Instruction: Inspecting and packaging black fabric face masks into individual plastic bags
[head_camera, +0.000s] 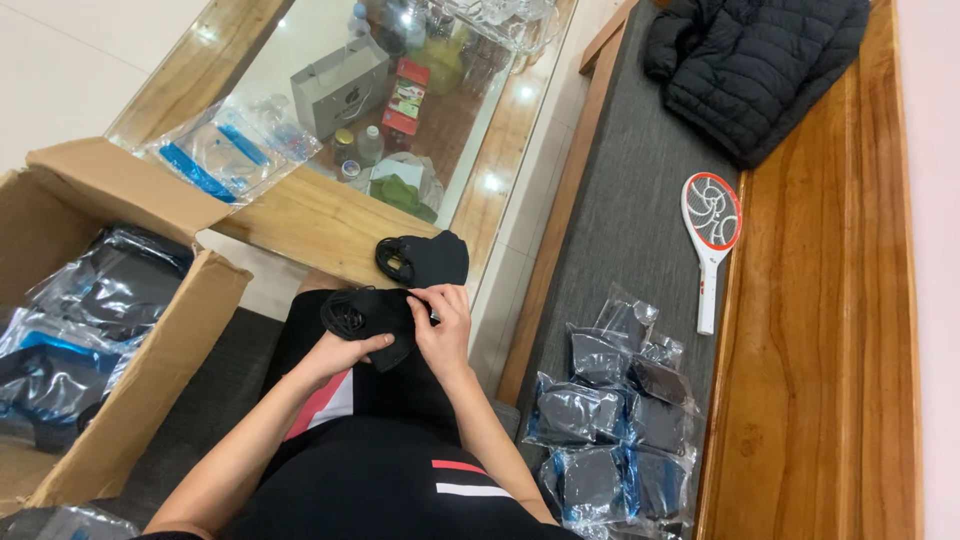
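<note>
Head view, looking straight down over the lap. Left hand (340, 352) cupped under a black face mask (365, 315), fingers curled closed around its lower edge, thumb laid across the fabric. Right hand (443, 325) up at the mask's right end, fingertips pinched shut on the edge near the ear loop. Mask held just above the knees, right at the near edge of the wooden glass-topped table (310, 215). A second black mask (425, 260) lying on that wooden edge, just beyond the hands, loops bunched at its left side. On the table's left corner, clear plastic bags with blue strips (225, 150). Under the glass, a grey paper bag (340, 90), small bottles and red boxes. To the left, an open cardboard box (130, 300) stuffed with more bagged dark items. To the right, on the grey bench cushion (620, 190), a cluster of sealed packets with black masks (620, 420), well apart from the hands. Farther up, a white and orange racket-shaped swatter (710, 235) and a black puffer jacket (760, 65).
</note>
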